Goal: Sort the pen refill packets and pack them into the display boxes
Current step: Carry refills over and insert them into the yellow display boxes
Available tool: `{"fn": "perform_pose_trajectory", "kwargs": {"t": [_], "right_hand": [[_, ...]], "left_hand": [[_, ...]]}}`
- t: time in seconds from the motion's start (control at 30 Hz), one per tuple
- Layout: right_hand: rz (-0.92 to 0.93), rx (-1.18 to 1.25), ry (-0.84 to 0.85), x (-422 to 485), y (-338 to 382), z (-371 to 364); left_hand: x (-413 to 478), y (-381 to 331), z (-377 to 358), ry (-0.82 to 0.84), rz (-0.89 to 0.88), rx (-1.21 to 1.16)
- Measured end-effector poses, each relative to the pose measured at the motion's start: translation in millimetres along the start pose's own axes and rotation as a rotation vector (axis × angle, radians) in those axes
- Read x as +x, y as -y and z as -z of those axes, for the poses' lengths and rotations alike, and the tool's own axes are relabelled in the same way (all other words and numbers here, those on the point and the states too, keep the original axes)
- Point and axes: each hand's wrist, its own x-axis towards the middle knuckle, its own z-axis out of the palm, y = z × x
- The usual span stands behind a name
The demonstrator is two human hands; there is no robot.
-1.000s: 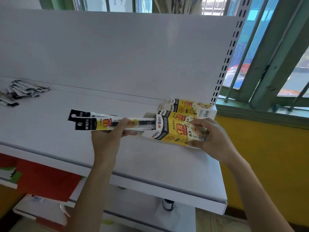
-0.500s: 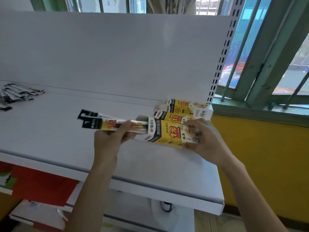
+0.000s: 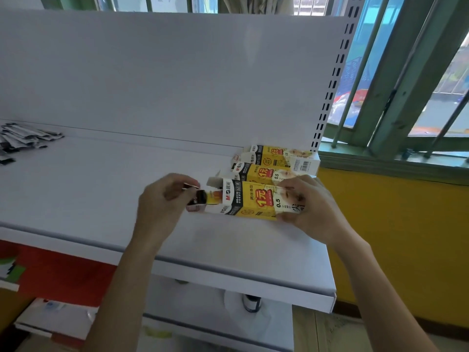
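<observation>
Left hand (image 3: 162,199) pinches refill packets (image 3: 200,198) sticking out of the display box (image 3: 253,201) just beside it, gripped by the right hand (image 3: 311,208).

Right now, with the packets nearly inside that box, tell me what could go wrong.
1. The black ends of the refill packets stick out of the mouth of the display box. A hard push from the left hand could buckle them or snag the open flap.
2. The right hand grips only the box's far end, so the box might skew under the push and knock the box just behind.
</observation>
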Motion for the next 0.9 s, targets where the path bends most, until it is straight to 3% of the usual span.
{"fn": "perform_pose_trajectory", "kwargs": {"t": [0.07,0.13,0.27,0.3,0.43,0.53,0.77,0.9], "right_hand": [[0.03,0.004,0.008,-0.8,5.7,-1.1],[0.047,-0.018,0.021,-2.4,7.3,-1.4],[-0.011,-0.025,-0.002,-7.1,-0.3,2.7],[-0.016,-0.027,-0.006,-8.3,-0.8,3.3],[-0.001,-0.042,-0.015,-12.1,-0.4,3.8],[-0.028,-0.056,-0.003,-9.9,-2.0,3.1],[-0.092,-0.23,-0.046,5.5,-0.6,-18.7],[0.006,-0.098,-0.161,21.1,40.1,-40.1]], "left_hand": [[-2.3,-2.0,-7.9,0.217,-0.018,0.176],[-4.7,-1.8,-13.0,0.296,-0.053,0.255],[-10.8,-6.2,-7.2,0.011,-0.177,0.19],[-11.3,-7.8,-6.6,0.004,-0.195,0.206],[-17.1,-12.2,-14.7,0.389,-0.153,0.174],[-16.1,-6.4,-24.3,0.487,-0.133,0.233],[-6.2,12.1,-18.4,0.304,-0.073,0.571],[-0.6,16.6,27.8,0.216,-0.142,0.588]]}}
